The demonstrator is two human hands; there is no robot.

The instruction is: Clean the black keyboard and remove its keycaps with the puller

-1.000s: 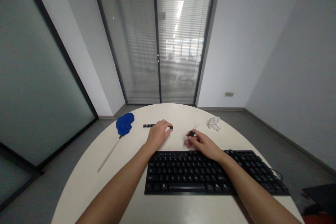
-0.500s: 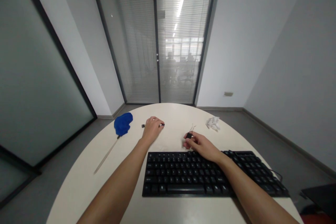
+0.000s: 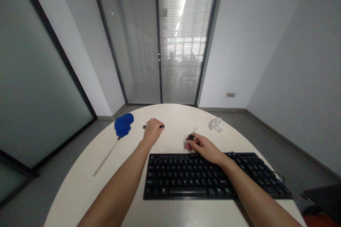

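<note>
- You have an open lane across the white table point(image 3: 174, 113) between your left hand point(image 3: 152, 131) and your right hand point(image 3: 204, 147), running to the far edge.
- The black keyboard point(image 3: 183, 181) blocks the near end of that lane.
- To your left, the blue piece point(image 3: 124, 125) and pale stick point(image 3: 106, 158) stand in the way.
- Beyond your right hand, crumpled white tissue point(image 3: 215, 125) lies near the right edge.

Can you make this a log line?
left hand: at black keycaps; right hand: holding small black piece, thin wires beyond; keyboard: under right forearm; blue-headed stick: left; crumpled white wad: right
</note>
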